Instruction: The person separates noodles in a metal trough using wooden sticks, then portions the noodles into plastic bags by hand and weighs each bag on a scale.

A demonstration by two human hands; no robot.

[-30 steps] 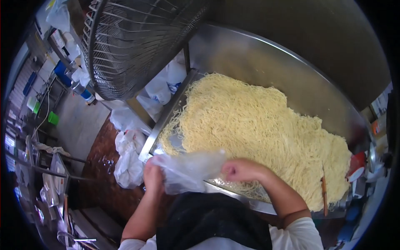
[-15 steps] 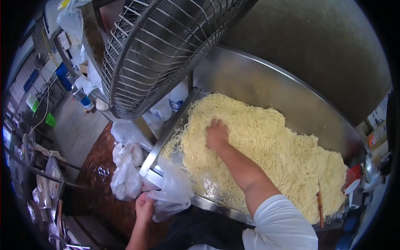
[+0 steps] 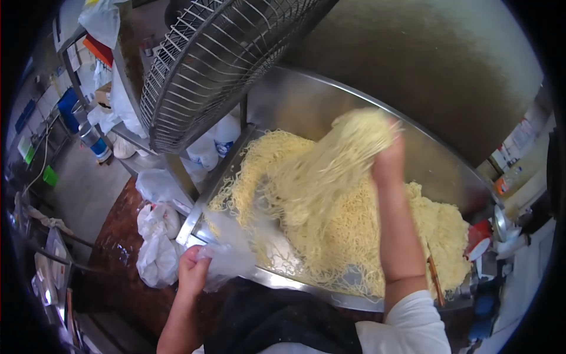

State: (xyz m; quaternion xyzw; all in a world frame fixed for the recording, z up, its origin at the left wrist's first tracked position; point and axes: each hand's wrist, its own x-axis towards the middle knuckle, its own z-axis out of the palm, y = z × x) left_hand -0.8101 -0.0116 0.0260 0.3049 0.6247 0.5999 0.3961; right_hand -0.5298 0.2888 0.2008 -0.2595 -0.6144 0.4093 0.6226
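A large bunch of pale yellow noodles (image 3: 348, 147) hangs from my right hand (image 3: 389, 162), lifted over the metal tray, its strands trailing down to the left. My right fingers are wrapped round the top of the bunch and partly hidden by it. More noodles (image 3: 436, 224) lie spread in a thick layer over the steel tray (image 3: 283, 256). At the tray's near left corner, my left hand (image 3: 193, 268) pinches the edge of a clear plastic bag (image 3: 227, 256), which hangs loosely and is blurred.
A large wire-caged fan (image 3: 206, 71) stands over the tray's left side. White plastic bags (image 3: 159, 248) sit on the floor at the left. A wooden stick (image 3: 435, 280) rests against the noodles at right. A red container (image 3: 477, 236) is beyond the right end.
My right hand has risen from the noodle pile and swung right, now carrying a bunch of noodles. Bare steel shows where they lay. My left hand still holds the bag.
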